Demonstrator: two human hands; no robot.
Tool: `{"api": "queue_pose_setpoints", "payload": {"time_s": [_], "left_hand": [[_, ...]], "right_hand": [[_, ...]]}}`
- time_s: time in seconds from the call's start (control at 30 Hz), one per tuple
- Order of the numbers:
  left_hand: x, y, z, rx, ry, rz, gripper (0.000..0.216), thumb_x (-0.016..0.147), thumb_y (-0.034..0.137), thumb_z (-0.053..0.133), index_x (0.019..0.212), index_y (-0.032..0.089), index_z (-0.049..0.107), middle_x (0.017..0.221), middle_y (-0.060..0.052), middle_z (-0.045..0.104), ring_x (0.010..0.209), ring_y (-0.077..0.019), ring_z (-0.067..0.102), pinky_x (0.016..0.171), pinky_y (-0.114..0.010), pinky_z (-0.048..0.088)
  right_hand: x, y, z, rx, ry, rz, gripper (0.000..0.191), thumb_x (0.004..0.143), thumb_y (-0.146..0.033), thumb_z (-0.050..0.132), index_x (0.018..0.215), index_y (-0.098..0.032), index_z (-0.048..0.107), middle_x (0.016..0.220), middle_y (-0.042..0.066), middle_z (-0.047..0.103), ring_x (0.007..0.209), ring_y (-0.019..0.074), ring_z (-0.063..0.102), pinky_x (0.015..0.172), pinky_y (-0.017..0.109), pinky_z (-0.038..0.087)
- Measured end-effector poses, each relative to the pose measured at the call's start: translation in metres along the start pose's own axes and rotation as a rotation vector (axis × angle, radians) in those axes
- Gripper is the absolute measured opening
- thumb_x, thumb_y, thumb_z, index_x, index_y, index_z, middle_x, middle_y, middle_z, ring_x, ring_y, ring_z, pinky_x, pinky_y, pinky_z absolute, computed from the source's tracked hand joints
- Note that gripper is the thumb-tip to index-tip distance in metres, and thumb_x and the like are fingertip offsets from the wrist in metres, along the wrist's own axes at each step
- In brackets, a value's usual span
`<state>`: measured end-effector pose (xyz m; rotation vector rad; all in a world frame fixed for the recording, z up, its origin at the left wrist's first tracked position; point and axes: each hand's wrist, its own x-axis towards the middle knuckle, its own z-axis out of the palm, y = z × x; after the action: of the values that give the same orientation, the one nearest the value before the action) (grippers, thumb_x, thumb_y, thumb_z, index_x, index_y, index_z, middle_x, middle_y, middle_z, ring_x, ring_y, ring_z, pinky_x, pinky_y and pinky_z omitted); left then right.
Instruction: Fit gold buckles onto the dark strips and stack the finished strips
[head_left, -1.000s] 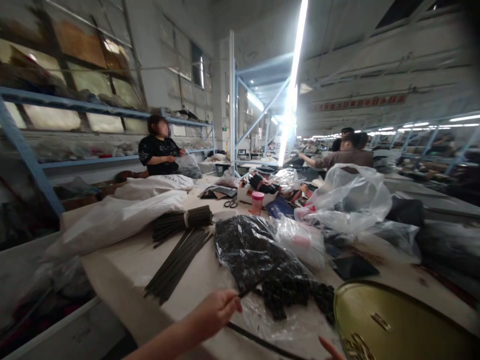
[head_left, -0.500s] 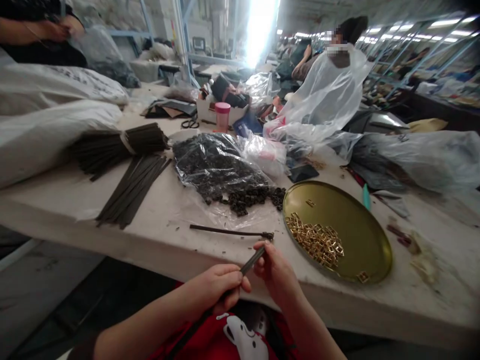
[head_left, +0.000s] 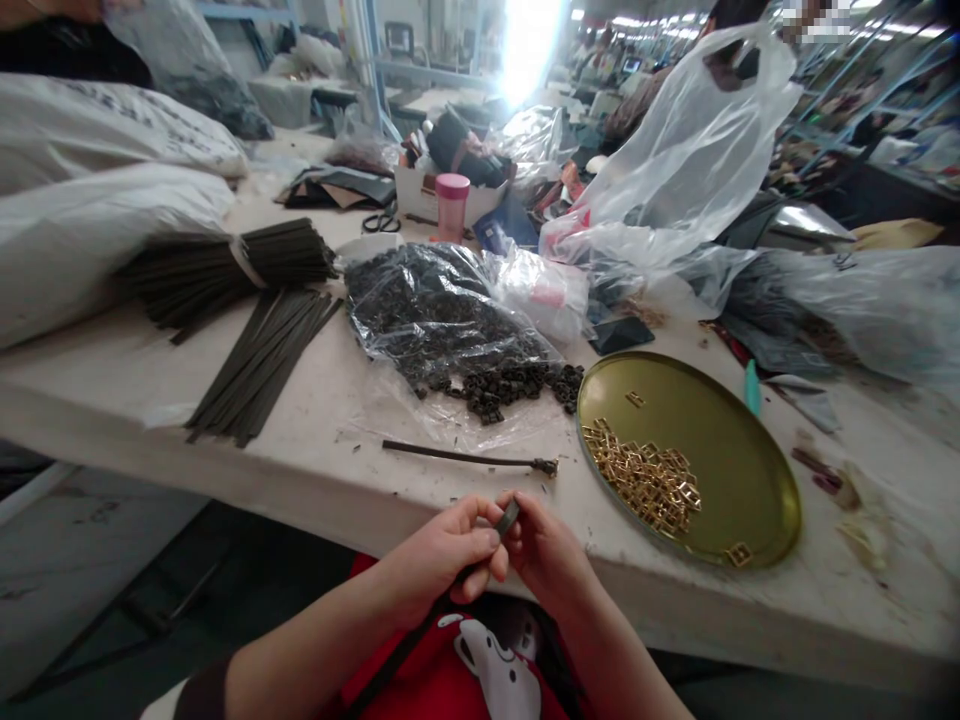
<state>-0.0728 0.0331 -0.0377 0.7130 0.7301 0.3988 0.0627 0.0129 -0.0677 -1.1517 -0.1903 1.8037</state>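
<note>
My left hand and my right hand meet at the near table edge, both pinched on the end of a thin dark strap that runs down toward my lap. A finished strap with a buckle end lies on the table just beyond my hands. To the right sits a round gold tray with a heap of small gold buckles. A clear bag spilling small black loops lies behind the strap.
Loose dark straps and a tied bundle of straps lie at the left, beside big white sacks. Clear plastic bags, a pink cup, scissors and boxes crowd the far table. Other people work at the back.
The camera tilted down from the room to the table. My hands drew together and slid up the strap, so only its tip now shows between my fingers.
</note>
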Motion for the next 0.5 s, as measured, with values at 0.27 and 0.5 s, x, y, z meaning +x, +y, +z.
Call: {"api": "queue_pose_setpoints", "payload": {"time_s": [0.27, 0.5], "left_hand": [[0.001, 0.0, 0.001, -0.038, -0.01, -0.011, 0.024, 0.075, 0.028, 0.054, 0.089, 0.017, 0.039, 0.06, 0.004, 0.056, 0.032, -0.0017, 0.034, 0.032, -0.015, 0.017], [0.0, 0.007, 0.011, 0.106, 0.11, 0.037, 0.026, 0.077, 0.032, 0.05, 0.093, 0.015, 0.04, 0.059, 0.005, 0.055, 0.031, -0.0012, 0.03, 0.033, -0.016, 0.014]], "right_hand": [[0.005, 0.01, -0.008, -0.368, 0.114, -0.295, 0.028, 0.077, -0.046, 0.053, 0.084, -0.019, 0.049, 0.065, -0.004, 0.046, 0.055, 0.0099, 0.043, 0.051, 0.022, 0.035], [-0.013, -0.016, -0.014, -1.128, 0.071, -0.79, 0.02, 0.086, -0.031, 0.045, 0.077, -0.017, 0.056, 0.071, 0.002, 0.053, 0.068, 0.0145, 0.048, 0.062, 0.026, 0.036]]}}
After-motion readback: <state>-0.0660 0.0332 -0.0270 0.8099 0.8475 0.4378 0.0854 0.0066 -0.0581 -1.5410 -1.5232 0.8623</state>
